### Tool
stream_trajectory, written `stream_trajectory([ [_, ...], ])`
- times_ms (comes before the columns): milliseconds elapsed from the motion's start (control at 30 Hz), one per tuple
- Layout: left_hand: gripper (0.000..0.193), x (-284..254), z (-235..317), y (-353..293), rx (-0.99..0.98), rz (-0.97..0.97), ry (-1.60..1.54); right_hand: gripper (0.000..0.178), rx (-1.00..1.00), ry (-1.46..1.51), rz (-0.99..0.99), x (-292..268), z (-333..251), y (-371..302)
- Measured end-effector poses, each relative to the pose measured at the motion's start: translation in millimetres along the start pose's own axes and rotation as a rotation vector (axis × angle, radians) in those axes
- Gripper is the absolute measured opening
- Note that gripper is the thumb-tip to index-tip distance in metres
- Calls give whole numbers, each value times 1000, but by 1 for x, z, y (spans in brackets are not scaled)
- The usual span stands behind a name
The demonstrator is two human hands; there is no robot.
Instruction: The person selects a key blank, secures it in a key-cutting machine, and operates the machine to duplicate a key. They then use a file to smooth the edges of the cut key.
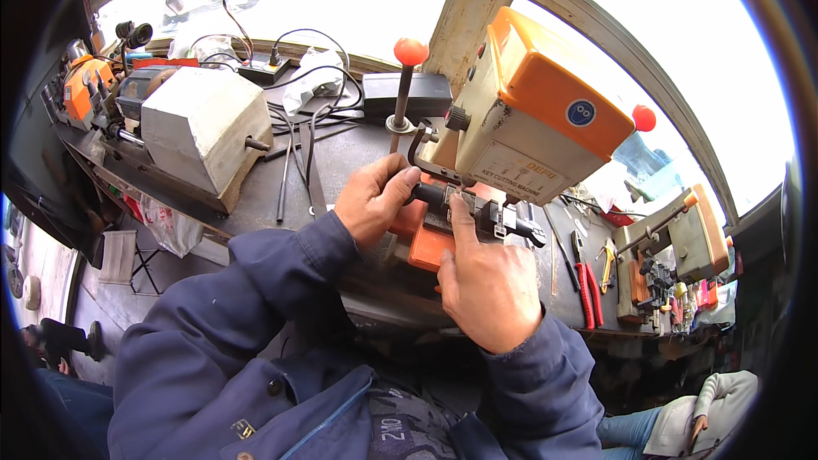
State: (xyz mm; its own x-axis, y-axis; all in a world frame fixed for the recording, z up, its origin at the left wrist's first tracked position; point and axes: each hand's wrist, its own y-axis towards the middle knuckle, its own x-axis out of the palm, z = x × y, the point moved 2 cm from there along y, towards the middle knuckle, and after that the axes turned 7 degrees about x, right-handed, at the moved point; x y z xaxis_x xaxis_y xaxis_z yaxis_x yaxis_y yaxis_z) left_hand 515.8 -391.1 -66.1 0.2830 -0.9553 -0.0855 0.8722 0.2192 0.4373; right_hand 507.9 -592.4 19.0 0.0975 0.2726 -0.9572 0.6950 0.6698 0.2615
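Observation:
A key cutting machine (532, 111) with an orange top and a pale body stands on the bench in front of me. My left hand (375, 198) is closed round the black clamp knob (423, 193) at the left end of its dark metal clamp carriage (484, 215). With the index finger stretched out, my right hand (494, 290) presses its fingertip on the clamp jaws; the other fingers curl in. Whatever lies under that fingertip is too small to make out. An orange base (429, 249) shows below the carriage. Left of the machine's body rises a red-knobbed lever (402, 89).
Red-handled pliers (588, 290) lie right of the machine, beside a second key machine (694, 234). A grey boxy machine (204, 119) sits on the left. Cables and metal rods (285, 175) spread behind my left hand. Other people are partly visible at both lower corners.

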Motion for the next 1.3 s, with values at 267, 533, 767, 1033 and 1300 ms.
stream_trajectory([
  [267, 48, 15, 1, 10, 23, 156, 70, 64, -11, 19, 28, 6, 4, -1],
  [533, 44, -5, 2, 5, 47, 128, -5, 60, 139, 494, 87, -2, 34, -28],
  [767, 24, -51, 35, 56, 55, 326, -314, 59, 263, 847, 544, -32, 106, -17],
  [1033, 37, -28, 17, 150, -37, -2, -292, 74, 50, 1145, 399, -50, 92, 38],
  [1300, 55, 9, -18, 180, -96, -360, -350, 72, 94, 1047, 482, -41, 92, 36],
])
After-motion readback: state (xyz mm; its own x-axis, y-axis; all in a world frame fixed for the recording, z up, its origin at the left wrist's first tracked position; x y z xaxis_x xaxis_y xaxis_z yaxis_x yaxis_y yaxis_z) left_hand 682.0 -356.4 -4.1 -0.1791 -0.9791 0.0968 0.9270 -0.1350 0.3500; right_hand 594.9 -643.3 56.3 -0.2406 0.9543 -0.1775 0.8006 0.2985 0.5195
